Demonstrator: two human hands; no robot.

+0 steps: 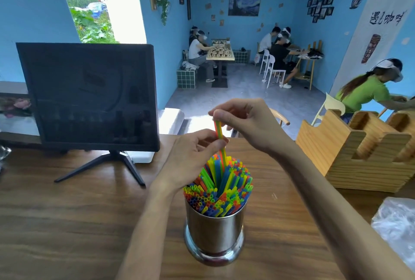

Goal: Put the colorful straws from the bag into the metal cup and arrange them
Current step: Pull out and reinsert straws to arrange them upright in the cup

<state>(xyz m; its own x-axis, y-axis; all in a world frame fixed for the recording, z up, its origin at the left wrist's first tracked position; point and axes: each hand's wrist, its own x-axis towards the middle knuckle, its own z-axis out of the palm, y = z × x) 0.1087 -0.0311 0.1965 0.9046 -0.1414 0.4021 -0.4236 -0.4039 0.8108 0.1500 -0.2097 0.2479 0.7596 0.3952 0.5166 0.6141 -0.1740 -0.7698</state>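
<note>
A shiny metal cup [214,232] stands on the wooden counter near the front, packed with colorful straws [219,186] whose tips fan out above its rim. A few straws [219,132], green, red and yellow, stick up higher than the others. My right hand [242,120] pinches their top ends from above. My left hand [193,156] pinches the same straws lower down, just above the bundle. A clear plastic bag [395,223] lies at the right edge of the counter.
A dark monitor [89,97] on a tripod foot stands at the back left of the wooden counter [67,223]. A wooden slotted holder [359,151] sits at the right. Several people sit at tables in the blue room beyond.
</note>
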